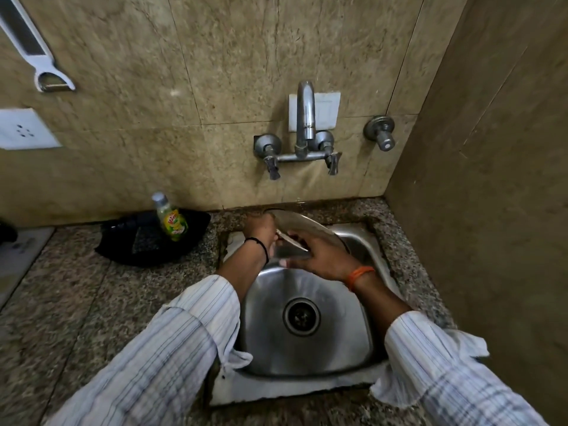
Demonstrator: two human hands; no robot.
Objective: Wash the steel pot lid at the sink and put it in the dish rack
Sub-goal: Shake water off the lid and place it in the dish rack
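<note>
Head view, and we sweep from the far left: a white peeler [46, 69] hangs on the tiled wall above a white socket plate [23, 129]. On the speckled table [76, 290] sits a black tray [159, 241] with a dish soap bottle [172, 221] standing in it. Now the action: the left hand [261, 229] grips the far-left edge of the steel pot lid [307, 226], fingers curled onto its rim. The lid is tilted over the far side of the sink [307, 348], beneath the tap [305, 115]. The right hand [319, 256] comes in from the near side, fingers spread and laid against the lid's underside; whether it holds a scrubber, I cannot tell. No clear stream shows from the spout, though the blur leaves that uncertain. My read: we are mid-wash, rubbing the lid by hand. Rinsing looks unfinished, and the dish rack is nowhere in view, so the placing step is entirely ahead. Far right, a single wall valve [381, 133] beside the corner.
</note>
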